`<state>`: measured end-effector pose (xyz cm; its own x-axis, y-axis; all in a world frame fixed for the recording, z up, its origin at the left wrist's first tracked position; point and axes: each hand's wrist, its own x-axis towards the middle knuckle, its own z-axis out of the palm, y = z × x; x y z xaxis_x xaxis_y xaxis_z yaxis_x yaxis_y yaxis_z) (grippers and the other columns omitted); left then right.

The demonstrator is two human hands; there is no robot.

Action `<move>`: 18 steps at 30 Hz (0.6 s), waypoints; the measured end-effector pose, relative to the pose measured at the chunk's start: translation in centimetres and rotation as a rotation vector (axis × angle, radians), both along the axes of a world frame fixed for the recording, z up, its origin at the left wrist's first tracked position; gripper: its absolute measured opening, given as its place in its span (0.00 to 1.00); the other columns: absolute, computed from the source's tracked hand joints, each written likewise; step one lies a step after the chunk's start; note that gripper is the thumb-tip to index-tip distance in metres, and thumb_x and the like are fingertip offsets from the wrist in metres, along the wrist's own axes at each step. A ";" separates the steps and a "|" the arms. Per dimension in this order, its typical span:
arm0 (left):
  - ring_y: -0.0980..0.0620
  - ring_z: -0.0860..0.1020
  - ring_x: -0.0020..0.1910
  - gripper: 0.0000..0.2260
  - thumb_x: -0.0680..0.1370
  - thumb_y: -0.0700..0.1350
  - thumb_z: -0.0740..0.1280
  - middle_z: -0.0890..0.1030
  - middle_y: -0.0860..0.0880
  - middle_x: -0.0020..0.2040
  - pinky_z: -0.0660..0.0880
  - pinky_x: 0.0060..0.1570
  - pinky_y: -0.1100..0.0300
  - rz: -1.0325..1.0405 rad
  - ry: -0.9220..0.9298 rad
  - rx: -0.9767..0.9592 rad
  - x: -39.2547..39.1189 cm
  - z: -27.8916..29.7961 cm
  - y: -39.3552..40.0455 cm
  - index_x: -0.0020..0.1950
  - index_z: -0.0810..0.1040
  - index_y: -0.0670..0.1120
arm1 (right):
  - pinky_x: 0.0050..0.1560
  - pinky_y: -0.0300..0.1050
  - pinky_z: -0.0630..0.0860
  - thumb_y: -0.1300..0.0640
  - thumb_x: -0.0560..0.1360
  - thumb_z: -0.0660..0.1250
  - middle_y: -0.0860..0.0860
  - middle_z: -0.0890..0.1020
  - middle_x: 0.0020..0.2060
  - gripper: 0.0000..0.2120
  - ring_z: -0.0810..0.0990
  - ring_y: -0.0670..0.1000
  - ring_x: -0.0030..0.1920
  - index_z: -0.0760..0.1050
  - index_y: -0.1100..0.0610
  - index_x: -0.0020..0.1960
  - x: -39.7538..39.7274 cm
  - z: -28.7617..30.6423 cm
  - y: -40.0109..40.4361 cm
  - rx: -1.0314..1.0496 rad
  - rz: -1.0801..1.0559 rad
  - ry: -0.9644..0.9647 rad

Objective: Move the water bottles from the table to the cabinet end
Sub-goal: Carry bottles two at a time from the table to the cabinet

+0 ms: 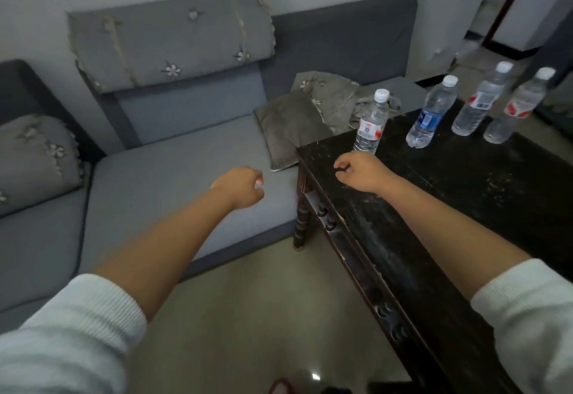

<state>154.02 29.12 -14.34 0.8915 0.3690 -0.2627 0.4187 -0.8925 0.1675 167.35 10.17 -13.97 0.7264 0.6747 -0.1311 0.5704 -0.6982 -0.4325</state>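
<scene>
Several clear water bottles with white caps stand on a dark wooden cabinet top (pixel 449 207). The nearest, red-labelled bottle (pixel 370 123) stands close to the cabinet's left end. Further right stand a blue-labelled bottle (pixel 429 114) and two red-labelled bottles (pixel 479 102) (pixel 516 108). My right hand (pixel 359 172) hovers over the cabinet top just below the nearest bottle, fingers loosely curled, holding nothing. My left hand (pixel 240 187) hangs over the sofa seat, fingers loosely curled and holding nothing.
A grey sofa (pixel 173 158) runs along the wall left of the cabinet, with patterned cushions (pixel 291 127) and a crumpled cloth by the cabinet's end. Beige floor (pixel 248 300) lies between me and the sofa. A doorway shows at the top right.
</scene>
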 end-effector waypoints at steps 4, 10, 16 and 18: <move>0.41 0.71 0.65 0.16 0.78 0.43 0.60 0.72 0.38 0.65 0.68 0.64 0.55 -0.075 0.012 -0.005 4.9 -0.6 2.5 0.65 0.72 0.41 | 0.61 0.45 0.71 0.61 0.76 0.64 0.60 0.79 0.59 0.15 0.77 0.57 0.59 0.75 0.63 0.62 5.3 1.7 0.1 0.042 -0.139 -0.004; 0.39 0.72 0.63 0.15 0.78 0.43 0.60 0.74 0.38 0.63 0.70 0.62 0.53 -0.254 -0.016 0.032 14.7 -0.2 4.2 0.63 0.74 0.40 | 0.56 0.52 0.74 0.61 0.75 0.63 0.63 0.81 0.54 0.13 0.78 0.61 0.54 0.78 0.66 0.56 14.5 3.4 -2.0 -0.101 -0.208 -0.170; 0.43 0.73 0.62 0.17 0.77 0.45 0.63 0.75 0.40 0.61 0.69 0.60 0.55 -0.498 -0.045 0.011 26.6 2.2 3.1 0.65 0.72 0.42 | 0.58 0.57 0.74 0.62 0.76 0.61 0.65 0.79 0.56 0.14 0.77 0.63 0.57 0.75 0.66 0.60 23.7 3.8 -4.2 -0.020 -0.486 -0.226; 0.45 0.73 0.62 0.20 0.76 0.46 0.65 0.74 0.42 0.64 0.70 0.61 0.54 -0.584 -0.026 -0.047 29.7 2.6 2.1 0.67 0.70 0.44 | 0.59 0.57 0.73 0.62 0.76 0.61 0.66 0.78 0.58 0.16 0.76 0.64 0.58 0.74 0.65 0.62 26.6 3.5 -5.1 -0.017 -0.579 -0.242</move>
<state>183.74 31.18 -11.77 0.9502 -0.1968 -0.2418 -0.1449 -0.9655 0.2162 193.98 5.11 -10.43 0.9839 0.1623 0.0753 0.1781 -0.9289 -0.3246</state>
